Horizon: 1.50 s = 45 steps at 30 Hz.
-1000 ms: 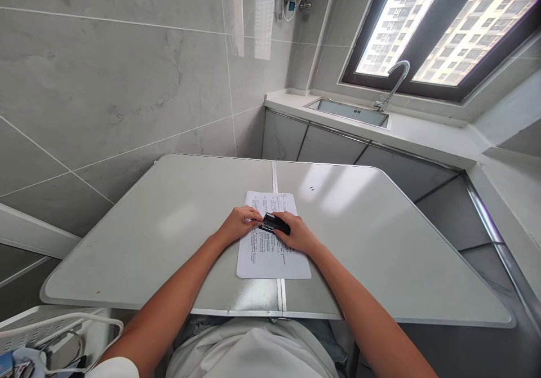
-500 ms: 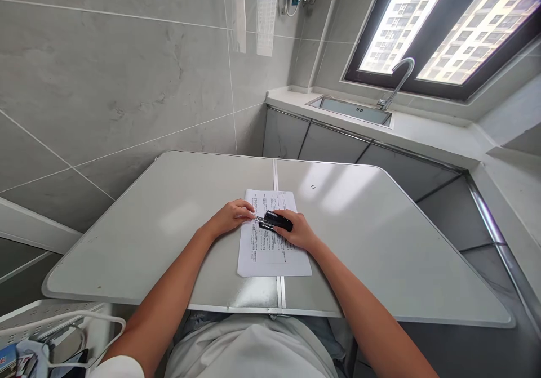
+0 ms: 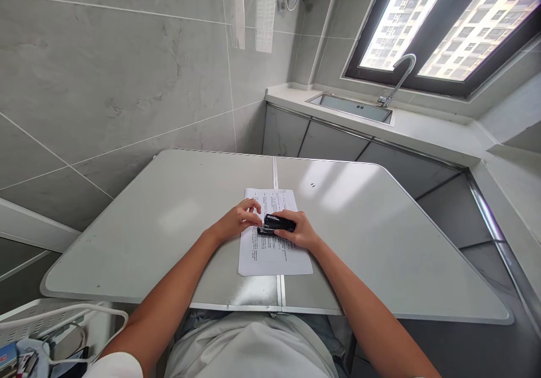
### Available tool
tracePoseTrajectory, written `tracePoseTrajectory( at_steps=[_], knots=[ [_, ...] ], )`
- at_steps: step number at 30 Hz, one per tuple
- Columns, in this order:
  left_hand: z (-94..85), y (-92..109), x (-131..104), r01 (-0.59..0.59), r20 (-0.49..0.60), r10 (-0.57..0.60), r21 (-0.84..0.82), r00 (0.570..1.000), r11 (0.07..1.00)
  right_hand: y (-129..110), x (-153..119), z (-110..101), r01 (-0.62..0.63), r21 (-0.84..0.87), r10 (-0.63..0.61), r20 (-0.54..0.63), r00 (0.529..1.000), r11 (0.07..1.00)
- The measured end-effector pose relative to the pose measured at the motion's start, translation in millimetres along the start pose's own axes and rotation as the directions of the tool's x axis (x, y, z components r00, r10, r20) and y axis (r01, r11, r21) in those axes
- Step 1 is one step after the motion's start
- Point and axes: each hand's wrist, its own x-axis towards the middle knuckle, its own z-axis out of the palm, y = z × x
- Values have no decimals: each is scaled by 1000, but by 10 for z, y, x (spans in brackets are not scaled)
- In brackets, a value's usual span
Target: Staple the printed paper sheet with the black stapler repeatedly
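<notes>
A black stapler lies over the printed sheets of paper, its upper arm raised from the base at the left end. My right hand is wrapped around the stapler's right part, thumb on the near side and fingers on the far side. At the stapler's left end is my left hand, its index finger and thumb curved and apart. The left thumb tip is against or very near the stapler's mouth, where a small bit of metal shows. Whether it touches is too small to tell.
The papers lie across the metal seam of a pale folding table. At the lower left stands a white basket with cables and small items. Beyond the table are a counter with a sink, a faucet and a window.
My left hand has moved slightly right, and its pinched fingers have parted. The metal strip that stuck out of the stapler's left end no longer shows there. My right hand keeps its grip.
</notes>
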Motion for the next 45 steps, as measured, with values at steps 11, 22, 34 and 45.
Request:
tracePoseTrajectory(
  at_steps=[11, 22, 34, 45],
  knots=[
    [64, 116, 63, 36, -44, -39, -61, 998, 998, -11, 1, 31, 11, 53, -11, -1, 1000, 999],
    [100, 206, 148, 185, -303, -193, -55, 933, 981, 2, 45, -66, -98, 60, 109, -233, 966, 993],
    [918, 536, 232, 93, 336, -215, 344, 917, 934, 406, -121, -852, -517, -322, 253, -599, 760, 793],
    [918, 474, 178, 137, 238, -236, 368, 942, 920, 443, -122, -804, -393, -256, 267, -413, 871, 883]
  ],
)
